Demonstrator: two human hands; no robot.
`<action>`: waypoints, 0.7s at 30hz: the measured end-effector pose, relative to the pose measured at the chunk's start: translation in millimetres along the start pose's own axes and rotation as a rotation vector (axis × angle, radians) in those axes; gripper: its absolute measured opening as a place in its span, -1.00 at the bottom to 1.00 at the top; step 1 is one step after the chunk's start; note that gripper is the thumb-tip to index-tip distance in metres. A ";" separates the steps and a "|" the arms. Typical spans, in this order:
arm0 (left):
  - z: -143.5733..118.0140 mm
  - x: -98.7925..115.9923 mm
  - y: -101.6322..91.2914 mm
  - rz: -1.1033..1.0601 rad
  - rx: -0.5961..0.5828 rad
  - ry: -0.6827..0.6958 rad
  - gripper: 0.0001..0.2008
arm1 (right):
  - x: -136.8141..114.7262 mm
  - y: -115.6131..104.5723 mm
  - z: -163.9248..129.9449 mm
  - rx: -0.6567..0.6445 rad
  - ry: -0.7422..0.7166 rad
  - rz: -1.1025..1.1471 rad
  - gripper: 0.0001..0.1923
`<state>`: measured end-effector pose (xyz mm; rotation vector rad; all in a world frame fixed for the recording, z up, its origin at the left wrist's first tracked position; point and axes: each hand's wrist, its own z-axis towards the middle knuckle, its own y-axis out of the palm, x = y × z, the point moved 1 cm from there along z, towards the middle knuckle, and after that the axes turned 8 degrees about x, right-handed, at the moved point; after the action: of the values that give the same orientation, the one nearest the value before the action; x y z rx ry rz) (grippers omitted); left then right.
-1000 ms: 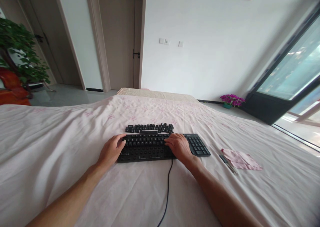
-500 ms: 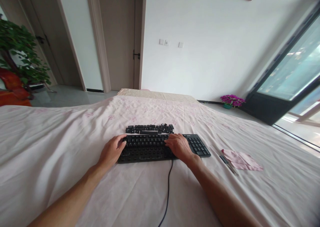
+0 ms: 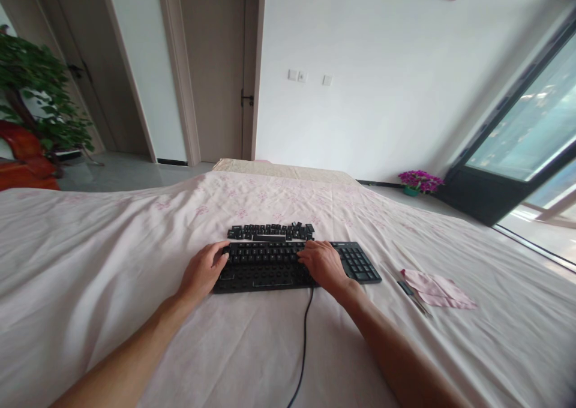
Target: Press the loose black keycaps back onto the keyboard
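pink bedsheet [image 3: 112,264] | keyboard [image 3: 270,267] | white wall [image 3: 382,96] | door [image 3: 216,66]

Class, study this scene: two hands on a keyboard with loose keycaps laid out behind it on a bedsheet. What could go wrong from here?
1. The loose keycaps lie on a soft, wrinkled sheet; a nudge of the keyboard might scatter them into folds.
2. The cable trails between the forearms, so an arm could snag it.
3. The right hand and left hand rest on its ends; uneven pressure may tip it.
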<state>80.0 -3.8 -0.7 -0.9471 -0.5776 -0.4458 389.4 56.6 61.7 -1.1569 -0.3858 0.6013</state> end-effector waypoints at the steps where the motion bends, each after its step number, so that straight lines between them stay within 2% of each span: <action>1: 0.1 -0.2 0.2 0.001 0.001 0.001 -0.64 | 0.1 -0.2 0.0 -0.008 0.001 -0.005 -0.75; 11: -0.4 -2.7 1.1 -0.003 0.010 0.014 -0.65 | -15.1 0.7 -8.7 -0.028 -0.086 -0.207 -0.81; 21: -0.4 0.6 0.7 0.013 0.021 0.023 -0.65 | -25.5 5.9 -14.0 -0.061 -0.130 -0.281 -0.71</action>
<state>80.9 -3.8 -0.9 -0.9241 -0.5539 -0.4373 376.1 32.1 51.6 -1.1003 -0.6695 0.4217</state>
